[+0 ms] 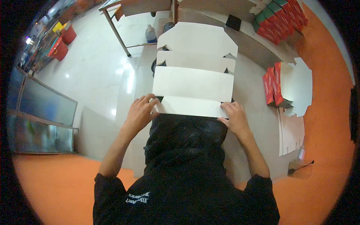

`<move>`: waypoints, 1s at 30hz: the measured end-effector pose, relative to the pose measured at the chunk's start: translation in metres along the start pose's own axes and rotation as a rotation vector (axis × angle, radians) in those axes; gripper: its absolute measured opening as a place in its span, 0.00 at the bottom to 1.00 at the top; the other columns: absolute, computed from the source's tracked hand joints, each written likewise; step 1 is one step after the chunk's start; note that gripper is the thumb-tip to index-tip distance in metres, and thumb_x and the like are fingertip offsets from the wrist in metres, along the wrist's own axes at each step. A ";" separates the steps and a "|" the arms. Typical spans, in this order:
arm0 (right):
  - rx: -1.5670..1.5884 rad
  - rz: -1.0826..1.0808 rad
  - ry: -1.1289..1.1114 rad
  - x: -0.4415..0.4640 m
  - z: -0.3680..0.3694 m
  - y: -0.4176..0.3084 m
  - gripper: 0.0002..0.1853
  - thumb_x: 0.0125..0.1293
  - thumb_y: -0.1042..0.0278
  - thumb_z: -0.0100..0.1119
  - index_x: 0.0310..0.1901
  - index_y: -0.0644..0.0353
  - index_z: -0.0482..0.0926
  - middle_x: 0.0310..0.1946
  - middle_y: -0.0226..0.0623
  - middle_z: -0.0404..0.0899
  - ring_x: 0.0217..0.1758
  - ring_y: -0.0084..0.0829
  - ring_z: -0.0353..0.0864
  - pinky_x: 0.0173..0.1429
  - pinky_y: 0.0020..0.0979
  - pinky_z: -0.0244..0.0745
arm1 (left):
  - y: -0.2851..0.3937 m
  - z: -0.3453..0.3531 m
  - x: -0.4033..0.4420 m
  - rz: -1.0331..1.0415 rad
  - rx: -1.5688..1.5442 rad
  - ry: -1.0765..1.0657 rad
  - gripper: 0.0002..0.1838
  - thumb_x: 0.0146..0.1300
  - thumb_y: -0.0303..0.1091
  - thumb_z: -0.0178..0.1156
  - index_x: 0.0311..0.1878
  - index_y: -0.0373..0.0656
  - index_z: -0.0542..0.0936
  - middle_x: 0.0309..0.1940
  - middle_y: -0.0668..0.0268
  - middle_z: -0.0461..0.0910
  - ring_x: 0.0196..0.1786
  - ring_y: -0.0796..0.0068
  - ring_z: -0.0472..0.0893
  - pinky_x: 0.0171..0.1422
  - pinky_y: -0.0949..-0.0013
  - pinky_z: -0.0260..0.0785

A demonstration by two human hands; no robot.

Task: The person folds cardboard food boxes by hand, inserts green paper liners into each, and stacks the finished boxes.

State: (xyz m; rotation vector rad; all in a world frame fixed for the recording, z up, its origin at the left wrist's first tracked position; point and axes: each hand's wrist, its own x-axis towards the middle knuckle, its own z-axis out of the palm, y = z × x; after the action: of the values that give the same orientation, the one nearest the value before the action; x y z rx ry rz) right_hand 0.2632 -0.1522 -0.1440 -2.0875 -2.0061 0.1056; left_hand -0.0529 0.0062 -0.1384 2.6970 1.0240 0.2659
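1. Here are both hands at the near corners, left hand (143,111) and right hand (235,114), thumbs at the edge, fingers curled over, seemingly pinching the white cardboard blank (193,84).
2. Even pressure at both ends looks the smart play; let the crease guide the near panel, or it could twist.
3. And the blank lies before the black-clothed lap (187,133): pale, creased crosswise, sides notched, far corners angled.
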 end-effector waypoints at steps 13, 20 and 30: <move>0.052 -0.062 -0.083 0.016 -0.015 0.007 0.28 0.46 0.60 0.72 0.49 0.60 0.74 0.47 0.44 0.79 0.47 0.46 0.79 0.50 0.41 0.74 | 0.008 -0.002 0.009 -0.054 -0.031 -0.146 0.25 0.52 0.29 0.65 0.55 0.43 0.73 0.55 0.59 0.69 0.44 0.53 0.80 0.49 0.58 0.75; 0.156 -0.010 -0.071 0.010 -0.013 0.008 0.28 0.48 0.66 0.71 0.51 0.61 0.73 0.51 0.46 0.76 0.51 0.47 0.77 0.54 0.40 0.73 | 0.010 0.003 0.006 -0.101 0.068 -0.084 0.24 0.49 0.32 0.68 0.52 0.43 0.76 0.43 0.53 0.74 0.41 0.56 0.81 0.41 0.58 0.75; 0.186 0.041 -0.062 0.011 -0.019 -0.004 0.28 0.46 0.74 0.71 0.52 0.62 0.72 0.51 0.48 0.75 0.52 0.50 0.76 0.56 0.41 0.72 | 0.005 0.004 0.016 -0.045 -0.070 -0.051 0.19 0.44 0.27 0.66 0.44 0.38 0.78 0.29 0.49 0.80 0.36 0.48 0.80 0.41 0.53 0.73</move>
State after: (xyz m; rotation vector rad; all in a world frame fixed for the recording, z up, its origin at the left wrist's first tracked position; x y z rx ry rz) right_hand 0.2644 -0.1435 -0.1236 -2.0309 -1.9075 0.3538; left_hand -0.0367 0.0128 -0.1399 2.6011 1.0398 0.2189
